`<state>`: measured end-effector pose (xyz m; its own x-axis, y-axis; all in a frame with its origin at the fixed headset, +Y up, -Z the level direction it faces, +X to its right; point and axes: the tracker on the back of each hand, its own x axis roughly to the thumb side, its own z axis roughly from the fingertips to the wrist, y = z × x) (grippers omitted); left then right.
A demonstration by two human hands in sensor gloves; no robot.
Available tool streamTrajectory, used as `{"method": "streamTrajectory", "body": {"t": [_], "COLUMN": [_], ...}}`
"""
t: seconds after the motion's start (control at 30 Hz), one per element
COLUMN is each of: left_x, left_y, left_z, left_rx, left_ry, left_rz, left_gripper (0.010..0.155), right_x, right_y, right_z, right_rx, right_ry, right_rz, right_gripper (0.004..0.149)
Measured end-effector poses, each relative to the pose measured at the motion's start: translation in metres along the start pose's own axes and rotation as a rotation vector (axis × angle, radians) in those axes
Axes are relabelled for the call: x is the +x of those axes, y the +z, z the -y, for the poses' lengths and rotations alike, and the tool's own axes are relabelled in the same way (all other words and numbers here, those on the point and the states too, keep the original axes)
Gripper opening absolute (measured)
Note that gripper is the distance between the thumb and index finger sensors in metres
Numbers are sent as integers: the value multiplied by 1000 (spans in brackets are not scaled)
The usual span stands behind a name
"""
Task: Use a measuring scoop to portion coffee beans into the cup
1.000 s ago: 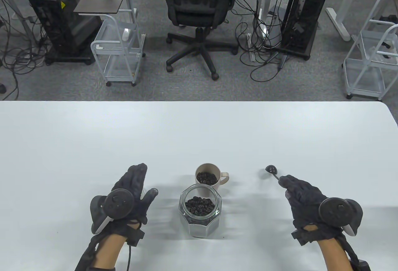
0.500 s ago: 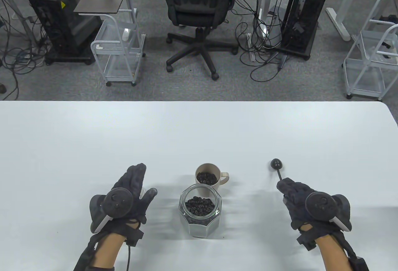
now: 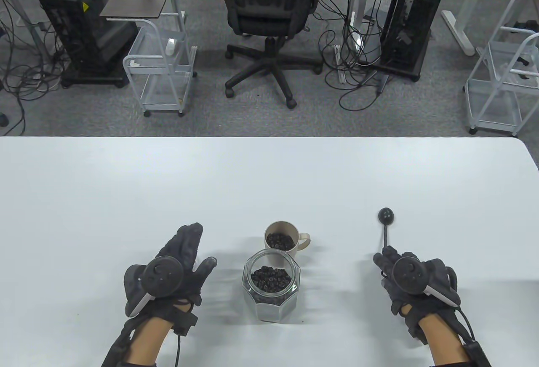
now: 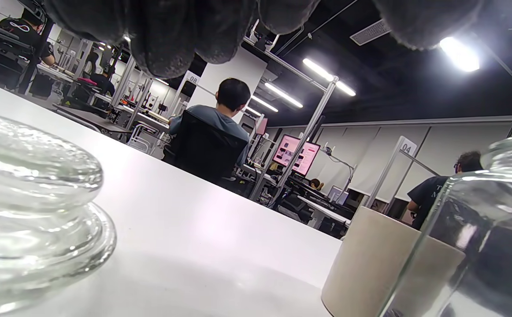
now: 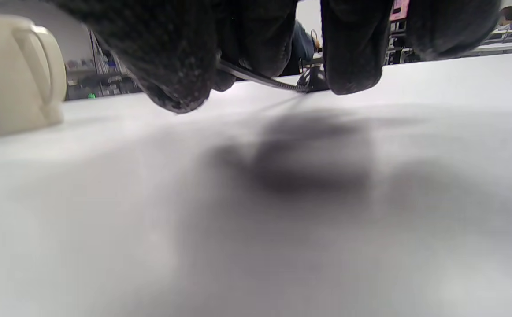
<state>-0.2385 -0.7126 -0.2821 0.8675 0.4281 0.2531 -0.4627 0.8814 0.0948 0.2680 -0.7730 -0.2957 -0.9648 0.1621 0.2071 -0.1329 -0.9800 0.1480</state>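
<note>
From the table view, your right hand (image 3: 414, 285) pinches the measuring scoop (image 3: 385, 222) by its handle, bowl at 12 o'clock; your left hand (image 3: 177, 270) lies flat, fingers straight, at 9 o'clock of the jar (image 3: 271, 285). The cup (image 3: 283, 237) of beans stands just behind it. In the left wrist view, a glass lid (image 4: 31, 211) lies on the table (image 4: 185, 246). In the right wrist view, fingers (image 5: 172, 66) grip the handle.

Gloved fingers (image 5: 181, 53) of the right hand (image 5: 256, 39) are seen hanging in from the top edge, curled round the thin dark handle of a scoop (image 5: 260, 80), which slants down to the table (image 5: 256, 229) behind them. A blurred shadow is cast on the white table below the hand. A cream cup (image 5: 9, 75) is seen at the left edge, standing on the table with its handle turned toward the hand.
</note>
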Motion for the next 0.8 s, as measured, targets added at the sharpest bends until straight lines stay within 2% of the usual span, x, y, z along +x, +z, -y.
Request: {"method": "streamTrajectory", "body": {"t": [0.17,0.8], "left_x": [1,0], "left_y": [0,0], "left_z": [0,-2], "left_rx": [-1,9], "left_ry": [-4,-5], "left_rz": [2,0], "left_gripper": [84,85], "right_x": [6,6], "right_y": [-5,-8], "right_z": [-10,-8], "right_rx": [44,47], "right_ry": [58,1], "right_rz": [-7,-53], "right_gripper": [57,57]}}
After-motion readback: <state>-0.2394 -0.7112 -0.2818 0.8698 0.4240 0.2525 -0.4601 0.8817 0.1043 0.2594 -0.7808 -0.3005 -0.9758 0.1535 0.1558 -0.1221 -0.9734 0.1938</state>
